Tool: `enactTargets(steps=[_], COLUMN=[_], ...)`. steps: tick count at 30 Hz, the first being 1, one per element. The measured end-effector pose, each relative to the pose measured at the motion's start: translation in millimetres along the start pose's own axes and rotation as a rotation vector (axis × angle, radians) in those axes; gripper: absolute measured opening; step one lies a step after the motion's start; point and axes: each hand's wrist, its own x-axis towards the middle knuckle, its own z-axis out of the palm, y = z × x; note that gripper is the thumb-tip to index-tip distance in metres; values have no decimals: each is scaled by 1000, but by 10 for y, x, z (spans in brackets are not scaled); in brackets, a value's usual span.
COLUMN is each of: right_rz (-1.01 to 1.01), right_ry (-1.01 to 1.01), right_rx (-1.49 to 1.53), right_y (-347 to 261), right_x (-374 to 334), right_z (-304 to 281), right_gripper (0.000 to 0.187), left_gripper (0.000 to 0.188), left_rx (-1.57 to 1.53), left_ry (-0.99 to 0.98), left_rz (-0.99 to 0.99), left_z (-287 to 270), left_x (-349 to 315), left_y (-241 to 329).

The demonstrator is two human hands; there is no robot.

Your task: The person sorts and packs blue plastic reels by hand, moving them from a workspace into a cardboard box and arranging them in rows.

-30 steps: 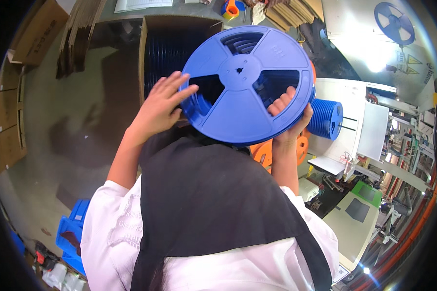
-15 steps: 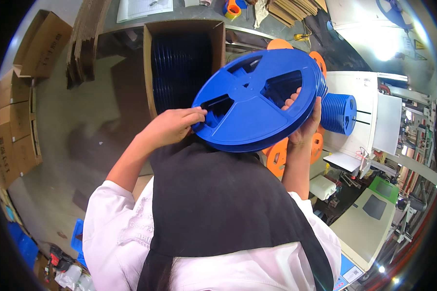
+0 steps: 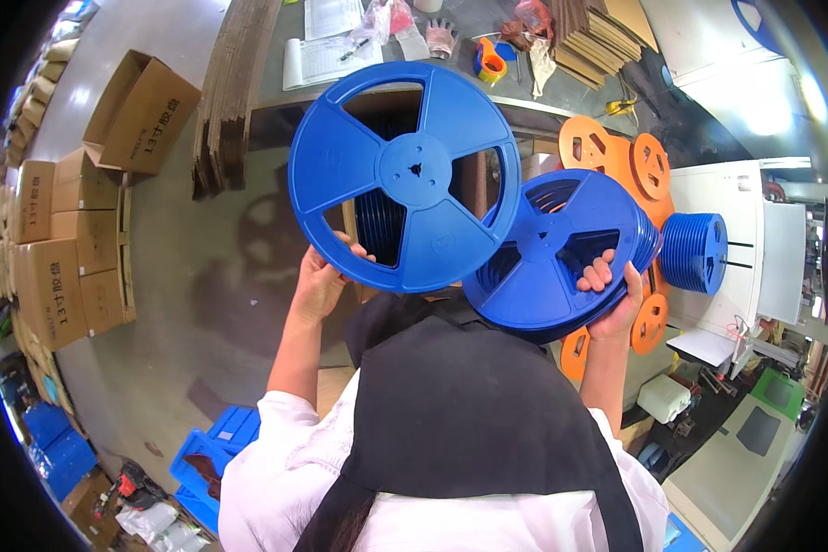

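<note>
My left hand point(image 3: 320, 287) is closed on the lower left rim of a single large blue plastic reel point(image 3: 340, 179), which it holds up with its face toward me. At the right, my right hand point(image 3: 614, 294) grips a stack of like blue reels point(image 3: 529, 290), its fingers curled through a cutout in the top one. The single reel overlaps the stack's upper left part; I cannot tell if they touch. Through the single reel's lower cutout shows a row of blue reels point(image 3: 379, 225); the box around them is mostly hidden.
Orange reels point(image 3: 650, 167) stand behind the stack, beside blue reels on rods point(image 3: 695, 253) at a white machine point(image 3: 722, 189). Flattened cardboard point(image 3: 225, 101), papers point(image 3: 317, 63) and a tape roll point(image 3: 490, 64) lie at the far side. Cartons point(image 3: 55, 290) are piled left; blue crates point(image 3: 202, 460) sit lower left.
One reel has come off the top of the stack, lifted up and left in my left hand and turned toward me. My right hand still holds the rest. The view has shifted.
</note>
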Motion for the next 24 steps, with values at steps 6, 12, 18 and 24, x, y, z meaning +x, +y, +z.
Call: enactTargets(steps=[6, 12, 18, 24], right_rz=[21, 56, 47, 15], right_ry=[-21, -84, -83, -38], right_rx=[-7, -8, -24, -50], right_y=[39, 22, 18, 22], right_x=[-2, 45, 36, 0], right_z=[-28, -107, -131, -184], right_gripper=[32, 30, 28, 29], left_gripper=[31, 29, 33, 27], left_rx=[-77, 1, 463, 1333], left_ry=[30, 95, 215, 334], left_rz=[-44, -70, -120, -91], left_z=[-142, -164, -141, -454], left_x=[-100, -131, 122, 656], left_y=[-65, -54, -11, -348])
